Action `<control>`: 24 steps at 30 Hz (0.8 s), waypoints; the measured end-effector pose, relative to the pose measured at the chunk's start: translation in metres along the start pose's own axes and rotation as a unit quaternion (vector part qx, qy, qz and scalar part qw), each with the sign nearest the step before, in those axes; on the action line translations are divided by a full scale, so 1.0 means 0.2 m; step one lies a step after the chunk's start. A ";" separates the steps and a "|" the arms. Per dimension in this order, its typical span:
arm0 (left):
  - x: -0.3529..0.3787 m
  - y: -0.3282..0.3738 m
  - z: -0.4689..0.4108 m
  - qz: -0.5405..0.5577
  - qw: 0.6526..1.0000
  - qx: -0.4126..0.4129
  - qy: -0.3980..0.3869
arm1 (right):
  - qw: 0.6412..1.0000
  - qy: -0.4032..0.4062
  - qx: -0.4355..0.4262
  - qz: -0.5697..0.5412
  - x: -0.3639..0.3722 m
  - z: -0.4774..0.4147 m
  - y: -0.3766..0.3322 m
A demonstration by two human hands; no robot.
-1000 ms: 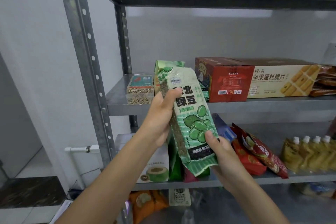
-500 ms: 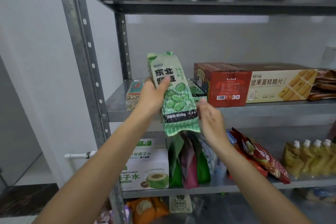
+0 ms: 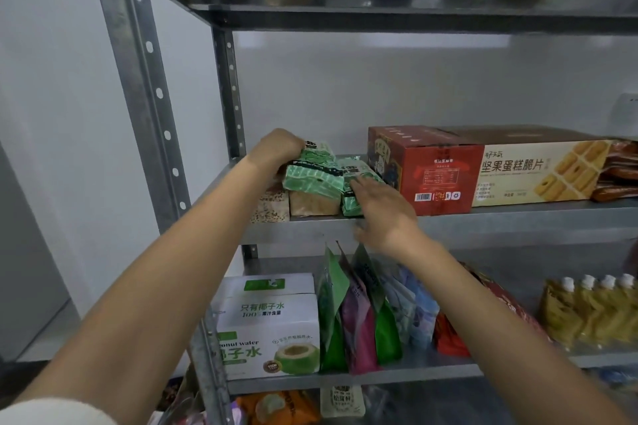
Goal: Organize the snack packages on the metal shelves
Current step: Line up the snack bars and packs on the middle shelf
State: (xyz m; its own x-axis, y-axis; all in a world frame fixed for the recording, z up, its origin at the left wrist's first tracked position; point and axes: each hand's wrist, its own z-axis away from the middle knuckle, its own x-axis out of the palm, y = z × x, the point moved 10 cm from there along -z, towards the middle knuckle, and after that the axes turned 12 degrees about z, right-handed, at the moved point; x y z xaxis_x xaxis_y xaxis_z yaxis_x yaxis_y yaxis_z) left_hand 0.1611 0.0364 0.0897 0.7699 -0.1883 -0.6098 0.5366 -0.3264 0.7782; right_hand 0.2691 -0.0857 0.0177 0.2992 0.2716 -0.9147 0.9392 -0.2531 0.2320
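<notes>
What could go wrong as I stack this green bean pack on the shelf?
The green bean pack in your left hand sits atop a tan pack at the front of the shelf; it may slide off when your grip loosens. Your right hand could nudge the second green pack forward.

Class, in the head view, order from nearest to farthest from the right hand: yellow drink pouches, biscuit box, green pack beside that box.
1. Green pack, at the right hand's fingertips.
2. Biscuit box, immediately to the right.
3. Yellow drink pouches, far right, one level down.
</notes>
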 end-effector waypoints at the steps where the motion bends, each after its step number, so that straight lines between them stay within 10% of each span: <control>1: -0.03 0.00 0.00 -0.099 0.995 0.006 0.026 | 1.000 0.004 0.001 -0.009 -0.01 0.01 0.01; 4: -0.08 0.09 0.02 -0.244 0.962 0.093 0.082 | 1.000 0.022 0.002 -0.018 -0.03 0.03 0.03; 8: 0.16 0.12 0.09 -0.052 0.979 0.147 -0.130 | 0.995 0.094 0.022 -0.017 -0.07 0.06 0.04; 13: 0.17 0.12 0.10 -0.076 0.978 0.132 -0.145 | 0.966 0.256 0.037 -0.003 -0.15 0.15 0.02; 24: -0.16 0.06 0.32 0.163 0.927 0.266 0.208 | 0.965 0.250 0.073 0.022 -0.18 0.22 0.04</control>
State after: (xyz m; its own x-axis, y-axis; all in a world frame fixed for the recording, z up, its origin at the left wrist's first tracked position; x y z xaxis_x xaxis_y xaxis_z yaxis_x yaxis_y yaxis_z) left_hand 0.1214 -0.0210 0.1091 0.9874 -0.0193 -0.1573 0.0905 -0.7462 0.6596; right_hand 0.2593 -0.1389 0.0376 0.4168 0.6628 -0.6221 0.9007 -0.3934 0.1843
